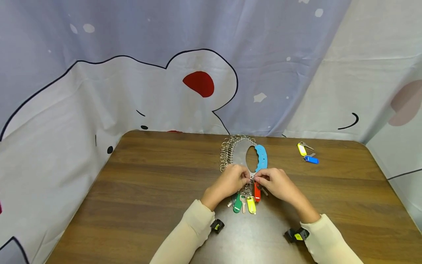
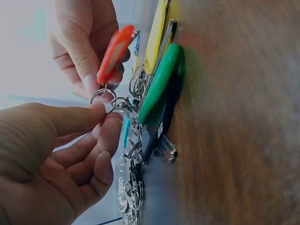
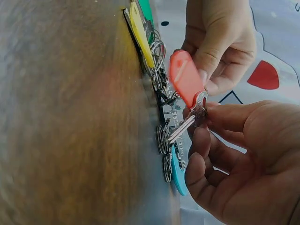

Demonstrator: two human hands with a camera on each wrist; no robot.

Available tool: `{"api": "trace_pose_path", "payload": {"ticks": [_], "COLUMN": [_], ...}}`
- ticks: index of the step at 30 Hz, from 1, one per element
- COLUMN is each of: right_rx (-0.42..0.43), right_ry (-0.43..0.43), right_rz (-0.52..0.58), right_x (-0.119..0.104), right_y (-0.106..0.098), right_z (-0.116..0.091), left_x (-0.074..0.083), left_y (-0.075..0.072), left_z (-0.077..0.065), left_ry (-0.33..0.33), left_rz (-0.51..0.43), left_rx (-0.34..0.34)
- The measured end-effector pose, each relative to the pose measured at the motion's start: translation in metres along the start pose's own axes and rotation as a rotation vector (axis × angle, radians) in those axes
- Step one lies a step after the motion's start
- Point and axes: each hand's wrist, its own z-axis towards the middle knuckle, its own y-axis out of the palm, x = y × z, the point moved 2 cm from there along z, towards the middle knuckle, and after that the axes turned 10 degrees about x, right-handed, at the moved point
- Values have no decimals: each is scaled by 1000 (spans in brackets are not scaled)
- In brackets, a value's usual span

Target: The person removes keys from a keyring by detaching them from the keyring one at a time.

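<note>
A metal key holder (image 1: 239, 150) with a blue handle (image 1: 262, 156) lies flat, its curved edge lined with small rings. At its near end my left hand (image 1: 232, 178) pinches a split key ring (image 2: 103, 95) between thumb and index finger; this ring meets a smaller ring of the holder. My right hand (image 1: 275, 181) pinches the same ring at the head of a silver key (image 3: 183, 129). From the ring hangs a red key tag (image 1: 257, 192). Close below both hands are a green tag (image 1: 237, 204), a yellow tag (image 1: 251, 205) and another key (image 1: 243, 203).
Toward the back right of the wooden table (image 1: 138, 190) lie a yellow-tagged key (image 1: 302, 149) and a blue-tagged key (image 1: 311, 159). A printed curtain (image 1: 132, 95) hangs behind the table's far edge.
</note>
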Motion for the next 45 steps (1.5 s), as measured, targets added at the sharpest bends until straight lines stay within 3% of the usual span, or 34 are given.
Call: {"api": "trace_pose_path", "payload": {"ticks": [8, 16, 33, 38, 45], "right_rx": [24, 11, -9, -29, -73], "right_ry": [15, 64, 33, 39, 15], "right_rz": [10, 35, 78, 74, 122], "right_x": [-2, -2, -5, -4, -6], "right_y": [-2, -5, -8, -6, -2], "right_z": [2, 2, 0, -2, -3], "left_x": [7, 10, 7, 8, 8], "left_y": [-2, -3, -3, -2, -3], "left_z": [-1, -3, -2, -3, -4], "left_ry": [90, 94, 121, 138, 144], "left_rz": [52, 80, -39, -13, 68], "left_rx": [-26, -31, -67, -92, -35]}}
